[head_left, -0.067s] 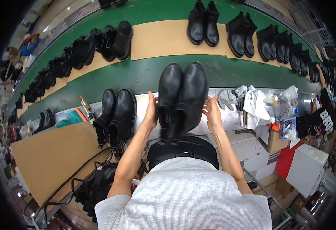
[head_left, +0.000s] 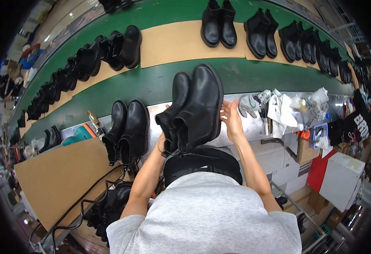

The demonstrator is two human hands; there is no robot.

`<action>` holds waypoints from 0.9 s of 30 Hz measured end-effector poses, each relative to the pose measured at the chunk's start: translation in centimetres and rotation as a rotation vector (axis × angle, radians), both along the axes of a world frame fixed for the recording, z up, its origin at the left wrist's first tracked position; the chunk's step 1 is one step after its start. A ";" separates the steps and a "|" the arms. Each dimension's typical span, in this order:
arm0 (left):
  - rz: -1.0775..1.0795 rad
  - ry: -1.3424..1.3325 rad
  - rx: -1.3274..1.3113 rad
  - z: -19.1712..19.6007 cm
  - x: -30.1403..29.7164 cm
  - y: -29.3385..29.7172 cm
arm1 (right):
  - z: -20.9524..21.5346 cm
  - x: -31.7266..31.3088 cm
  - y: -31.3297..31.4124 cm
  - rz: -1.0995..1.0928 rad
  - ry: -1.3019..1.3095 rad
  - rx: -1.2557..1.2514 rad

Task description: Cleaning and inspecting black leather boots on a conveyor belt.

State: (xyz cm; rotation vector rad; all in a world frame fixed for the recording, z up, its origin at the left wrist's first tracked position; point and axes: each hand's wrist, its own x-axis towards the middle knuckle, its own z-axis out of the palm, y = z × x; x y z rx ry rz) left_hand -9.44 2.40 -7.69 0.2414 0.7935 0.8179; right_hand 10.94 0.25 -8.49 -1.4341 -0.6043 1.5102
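One pair of black leather ankle boots with rounded toes [head_left: 136,122], at the silvery metal bench edge [head_left: 253,129]. Bare left hand [head_left: 161,143], mostly hidden, finger state cannot be told, behind a second pair of smooth black leather ankle boots [head_left: 198,106], tilted between both hands. Bare right hand [head_left: 232,120], fingers loosely spread, just beside the right boot's sole; farther right, a grey-and-white fabric glove [head_left: 249,106].
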 end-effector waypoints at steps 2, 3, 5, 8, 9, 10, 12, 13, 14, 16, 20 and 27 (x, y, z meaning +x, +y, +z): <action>-0.051 -0.024 -0.012 -0.3 0.7 0.1 | 1.1 0.2 0.7 -0.032 -0.042 0.030; -0.066 -0.045 -0.017 -0.2 0.8 0.1 | 1.6 0.1 1.0 -0.029 -0.043 0.044; -0.086 -0.088 -0.023 -0.2 0.7 0.1 | 2.1 -0.3 1.3 -0.029 -0.084 0.068; -0.088 -0.154 -0.021 -0.5 0.3 -0.2 | 1.9 -0.4 1.4 0.024 -0.160 0.097; -0.092 -0.182 -0.022 -0.6 0.6 -0.2 | 1.3 0.2 1.4 0.054 -0.200 0.096; -0.103 -0.213 -0.023 -0.5 1.1 -0.1 | -2.3 1.6 1.1 -0.013 -0.133 0.090; -0.081 -0.251 -0.041 -1.0 0.3 -0.1 | 0.6 -0.5 1.3 0.059 -0.209 0.186; -0.078 -0.273 -0.049 -1.0 0.2 0.0 | 1.9 -1.2 1.4 0.112 -0.292 0.281; -0.079 -0.274 -0.048 -1.5 -0.1 0.2 | 1.4 -0.9 1.4 0.159 -0.382 0.204; -0.075 -0.120 -0.083 -3.1 -1.0 0.7 | 1.7 -1.0 1.3 0.210 -0.272 0.232; 0.243 0.004 0.037 -3.7 0.3 0.8 | -0.1 -0.3 0.6 0.176 0.053 0.274; 0.323 0.818 0.765 -2.5 0.8 1.2 | -3.0 -0.7 0.1 -0.002 -0.091 0.476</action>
